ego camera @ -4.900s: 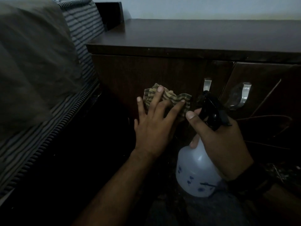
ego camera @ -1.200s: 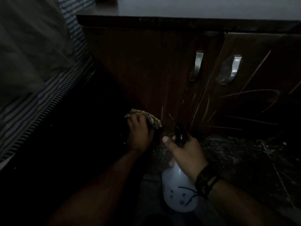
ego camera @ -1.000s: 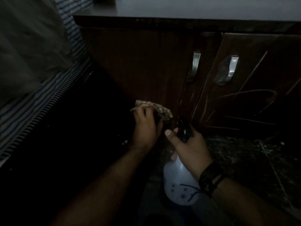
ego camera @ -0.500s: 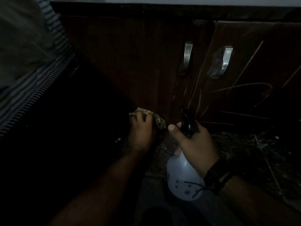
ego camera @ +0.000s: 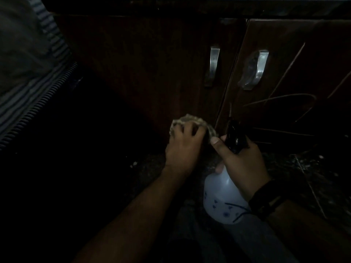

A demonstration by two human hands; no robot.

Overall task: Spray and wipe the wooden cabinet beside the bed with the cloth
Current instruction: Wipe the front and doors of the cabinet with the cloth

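Cloth pressed low on cabinet door, bottle held alongside.
Cloth (ego camera: 191, 121) is bunched under curled fingers of left hand (ego camera: 183, 147), near bottom of cabinet (ego camera: 152, 63), below left handle (ego camera: 213, 66). Spray bottle (ego camera: 224, 194) is gripped at neck by right hand (ego camera: 241, 158), just right of cloth.

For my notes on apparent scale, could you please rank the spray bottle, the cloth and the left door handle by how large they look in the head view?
1. spray bottle, clearly largest, though nearest the camera.
2. cloth and left door handle: similar; the left hand covers much of the cloth, so I won't rank them.
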